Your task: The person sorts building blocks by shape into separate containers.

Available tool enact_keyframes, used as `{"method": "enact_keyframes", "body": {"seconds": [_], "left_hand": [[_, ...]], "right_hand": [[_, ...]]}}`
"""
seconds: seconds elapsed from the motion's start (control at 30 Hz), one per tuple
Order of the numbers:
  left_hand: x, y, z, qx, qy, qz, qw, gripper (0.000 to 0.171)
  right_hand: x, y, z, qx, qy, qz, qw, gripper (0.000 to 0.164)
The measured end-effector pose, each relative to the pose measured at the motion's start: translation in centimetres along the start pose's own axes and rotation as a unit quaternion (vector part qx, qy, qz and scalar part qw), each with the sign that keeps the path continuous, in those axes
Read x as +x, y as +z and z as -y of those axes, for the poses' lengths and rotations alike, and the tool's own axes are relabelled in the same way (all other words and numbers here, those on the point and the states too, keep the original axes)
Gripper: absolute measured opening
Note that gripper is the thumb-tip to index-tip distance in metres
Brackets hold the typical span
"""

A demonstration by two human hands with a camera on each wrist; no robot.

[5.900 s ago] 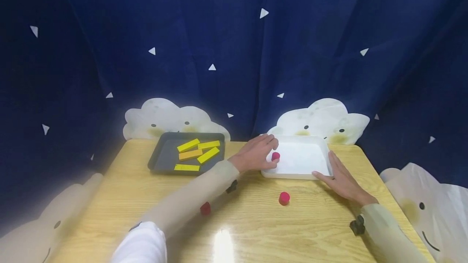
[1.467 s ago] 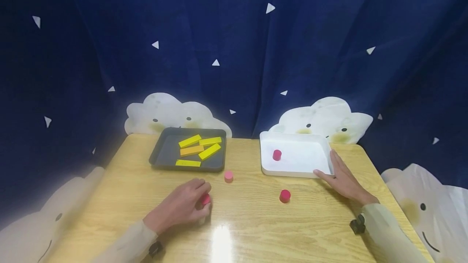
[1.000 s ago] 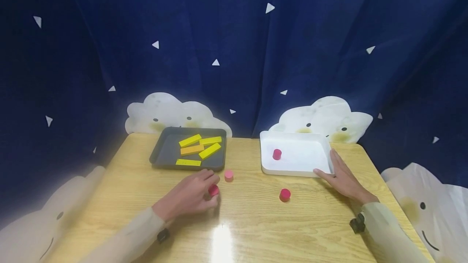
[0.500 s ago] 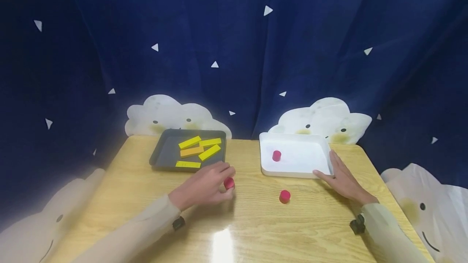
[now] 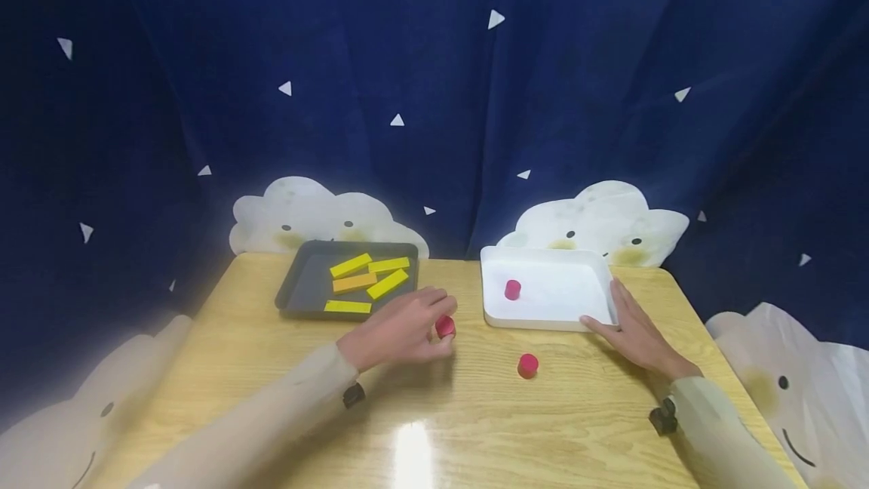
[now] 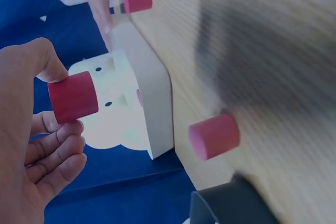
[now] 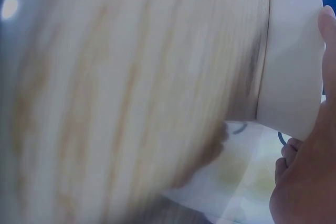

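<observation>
My left hand [image 5: 402,327] pinches a red cylinder block [image 6: 73,97] between thumb and fingertips, above the table just right of the dark tray. Beneath it in the left wrist view, a pink cylinder block [image 6: 215,136] stands on the table; the hand hides it in the head view. At the right end of the white tray [image 5: 543,321], my right hand [image 5: 641,338] rests with fingers extended along the side and thumb at the front rim. One red cylinder block [image 5: 512,290] stands inside that tray, and another red cylinder block [image 5: 528,366] stands in front of it.
A dark grey tray [image 5: 299,285] at the back left holds several yellow bars [image 5: 388,284] and an orange bar [image 5: 354,282]. Both trays stand near the far edge of the wooden table [image 5: 543,436], before a dark blue curtain [image 5: 434,59] with cloud cutouts.
After leaving a red cylinder in the white tray, my left hand took another from the front left and has carried it right and away from me. My right hand has stayed at the tray.
</observation>
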State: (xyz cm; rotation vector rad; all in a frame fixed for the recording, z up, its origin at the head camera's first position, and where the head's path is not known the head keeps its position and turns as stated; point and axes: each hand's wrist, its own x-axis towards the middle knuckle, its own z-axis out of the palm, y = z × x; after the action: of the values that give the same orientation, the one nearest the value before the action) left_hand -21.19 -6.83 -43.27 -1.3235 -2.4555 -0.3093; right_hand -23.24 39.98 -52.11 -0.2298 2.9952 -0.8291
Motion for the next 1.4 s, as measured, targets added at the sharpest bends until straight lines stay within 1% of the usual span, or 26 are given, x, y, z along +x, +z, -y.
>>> {"method": "enact_keyframes", "body": {"seconds": [0.17, 0.3, 0.43, 0.53, 0.63, 0.73, 0.93, 1.2, 1.4], "left_hand": [[1.7, -0.2, 0.2, 0.007, -0.002, 0.014, 0.9999, 0.020], [3.1, -0.4, 0.5, -0.003, -0.007, 0.023, 0.9997, 0.020], [4.6, -0.3, 0.8, -0.032, -0.035, 0.038, 0.9982, 0.025], [5.8, -0.1, 1.1, -0.046, -0.052, 0.038, 0.9969, 0.030], [7.0, 0.3, 1.5, -0.044, -0.057, 0.035, 0.9968, 0.031], [8.3, 0.9, 1.8, -0.035, -0.052, 0.037, 0.9973, 0.028], [10.8, 2.1, 2.3, -0.032, -0.049, 0.044, 0.9973, 0.030], [13.3, 4.0, 3.3, -0.020, -0.057, 0.055, 0.9966, 0.033], [15.1, 5.4, 3.5, -0.020, -0.052, 0.047, 0.9973, 0.033]], "right_hand": [[0.0, 0.0, -0.3, -0.001, 0.002, -0.001, 1.000, 0.116], [0.0, 0.0, -0.4, 0.000, 0.003, -0.001, 1.000, 0.116], [0.0, 0.0, -0.4, -0.001, 0.007, 0.000, 1.000, 0.117], [0.0, 0.0, -0.4, -0.003, 0.011, 0.001, 1.000, 0.117], [0.1, 0.1, -0.3, -0.003, 0.012, 0.003, 1.000, 0.117], [0.1, 0.1, -0.3, -0.003, 0.011, 0.004, 1.000, 0.117], [-0.2, 0.1, -0.1, 0.000, 0.009, 0.000, 1.000, 0.117], [-0.1, 0.2, 0.0, -0.003, 0.006, -0.001, 1.000, 0.116], [-0.1, 0.1, 0.0, -0.001, 0.003, -0.002, 1.000, 0.116]]}}
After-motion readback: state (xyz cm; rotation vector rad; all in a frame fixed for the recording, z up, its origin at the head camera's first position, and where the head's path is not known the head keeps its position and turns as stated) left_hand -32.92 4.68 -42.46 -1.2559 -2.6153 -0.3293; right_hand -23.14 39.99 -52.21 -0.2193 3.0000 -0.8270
